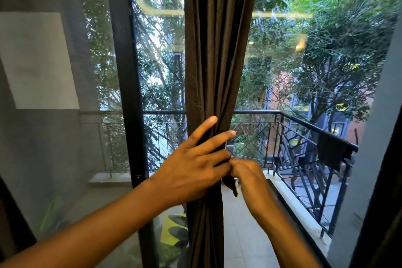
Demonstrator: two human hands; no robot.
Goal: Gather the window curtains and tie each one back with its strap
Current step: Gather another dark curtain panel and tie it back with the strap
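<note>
A dark brown curtain (217, 50) hangs gathered into a narrow bundle in the middle of the window. My left hand (195, 163) lies across the bundle at waist height, its upper fingers straight over the folds and its lower fingers meeting my right hand. My right hand (245, 174) pinches the dark strap (230, 185) at the bundle's right side; a short loose end of the strap hangs below my fingers. Most of the strap is hidden behind both hands.
A dark window frame post (128, 93) stands left of the curtain. Behind the glass lie a balcony with a black metal railing (293, 122), a dark cloth (330, 152) draped over it, and trees. A yellow patterned mat (174, 230) lies on the floor.
</note>
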